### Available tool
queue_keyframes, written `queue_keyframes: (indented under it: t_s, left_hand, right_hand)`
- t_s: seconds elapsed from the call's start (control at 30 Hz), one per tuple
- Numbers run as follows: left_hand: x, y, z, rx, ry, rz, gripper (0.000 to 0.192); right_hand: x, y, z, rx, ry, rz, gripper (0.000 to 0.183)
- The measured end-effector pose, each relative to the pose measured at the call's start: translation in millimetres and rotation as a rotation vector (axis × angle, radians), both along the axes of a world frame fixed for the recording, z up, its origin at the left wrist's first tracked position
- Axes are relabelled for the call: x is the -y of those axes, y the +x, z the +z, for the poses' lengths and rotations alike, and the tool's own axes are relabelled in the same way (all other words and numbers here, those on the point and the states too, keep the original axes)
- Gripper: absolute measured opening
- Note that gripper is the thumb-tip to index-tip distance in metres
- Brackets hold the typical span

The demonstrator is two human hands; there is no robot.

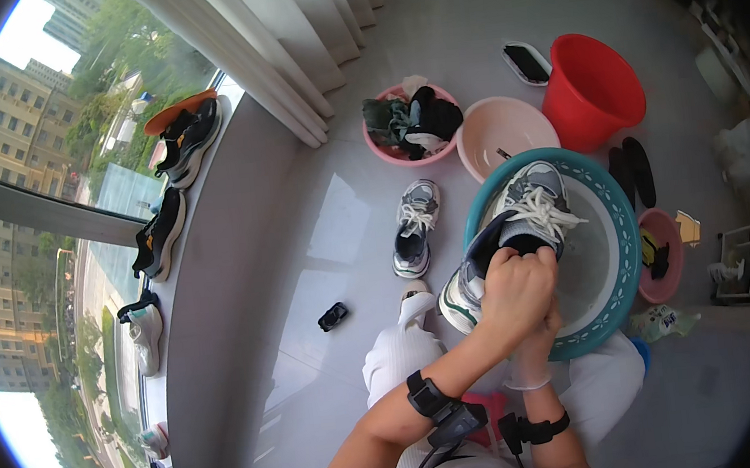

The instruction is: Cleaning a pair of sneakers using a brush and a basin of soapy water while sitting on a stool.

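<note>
A grey and white sneaker (514,207) with white laces is held over a teal-rimmed basin (624,257), its toe pointing away from me. My left hand (519,288) is closed at the shoe's dark opening, knuckles up, and appears to grip its collar. Just beneath it is my right hand (542,336), in a thin translucent glove and largely covered by the left; its fingers cannot be made out. A similar sneaker (415,229) stands on the floor to the left of the basin.
Beyond the basin are a pale pink basin (507,130), a red bucket (598,90) and a pink basin of cloths (377,146). Dark insoles (640,171) and a small pink basin (670,280) lie right. Several shoes (168,233) line the windowsill. A small black object (333,316) lies on the floor.
</note>
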State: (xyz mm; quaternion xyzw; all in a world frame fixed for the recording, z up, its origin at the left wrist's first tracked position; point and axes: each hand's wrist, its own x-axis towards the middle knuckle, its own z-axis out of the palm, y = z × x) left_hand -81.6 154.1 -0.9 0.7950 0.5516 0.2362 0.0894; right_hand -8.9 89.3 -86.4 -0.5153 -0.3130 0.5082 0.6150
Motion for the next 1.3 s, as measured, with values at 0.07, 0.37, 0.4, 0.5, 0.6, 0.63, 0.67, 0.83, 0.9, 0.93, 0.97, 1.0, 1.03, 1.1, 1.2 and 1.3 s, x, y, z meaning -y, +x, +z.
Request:
queue_keyframes:
  t_s: [0.07,0.37,0.4,0.5,0.6,0.63,0.67,0.83,0.9,0.93,0.97,1.0,1.03,1.1,1.2,1.3]
  left_hand:
    - [-4,0,2,-0.006,0.039,0.001,0.014]
    - [-19,-7,9,-0.129,-0.048,0.136,0.019]
    - [-19,-2,10,-0.113,-0.036,0.125,0.019]
    - [-21,-1,10,-0.107,-0.069,0.159,0.019]
    - [-22,-8,12,-0.108,-0.065,0.178,0.021]
    - [-22,-5,12,-0.106,-0.053,0.159,0.021]
    - [-21,-2,12,-0.104,-0.054,0.148,0.021]
    - [-10,12,11,-0.096,-0.031,0.063,0.017]
    - [-9,18,8,-0.073,-0.022,0.038,0.017]
    - [-11,16,7,-0.073,-0.003,0.046,0.017]
    - [-12,13,6,-0.071,0.016,0.054,0.017]
    - [-13,14,5,-0.051,0.005,0.076,0.018]
    - [-15,18,5,-0.051,-0.002,0.112,0.017]
    - [-13,19,7,-0.05,-0.011,0.076,0.017]
    - [-7,16,5,-0.012,0.033,0.015,0.017]
    - [-9,21,5,-0.087,-0.022,0.021,0.019]
  right_hand:
    - [-9,6,-13,-0.019,0.001,-0.054,0.045]
    - [-75,116,-62,0.962,-0.526,0.114,0.046]
    - [-72,126,-77,0.967,-0.533,0.088,0.046]
    - [-51,125,-89,0.969,-0.339,0.162,0.046]
    - [-19,78,3,0.595,-0.232,0.03,0.047]
    - [-5,68,16,0.603,-0.164,0.033,0.047]
    - [7,58,26,0.648,-0.127,0.082,0.047]
    - [-29,57,20,0.74,-0.12,0.027,0.049]
    - [-48,73,17,0.781,0.023,-0.046,0.049]
    - [-43,68,19,0.767,-0.026,-0.003,0.049]
    - [-37,60,20,0.753,-0.075,0.04,0.049]
    - [-17,45,8,0.786,0.072,0.009,0.05]
    - [-1,34,12,0.779,0.191,-0.031,0.049]
    - [-1,38,13,0.798,0.225,-0.072,0.047]
    - [-47,68,21,0.725,-0.151,0.122,0.045]
    - [-85,110,-12,0.828,-0.18,0.083,0.044]
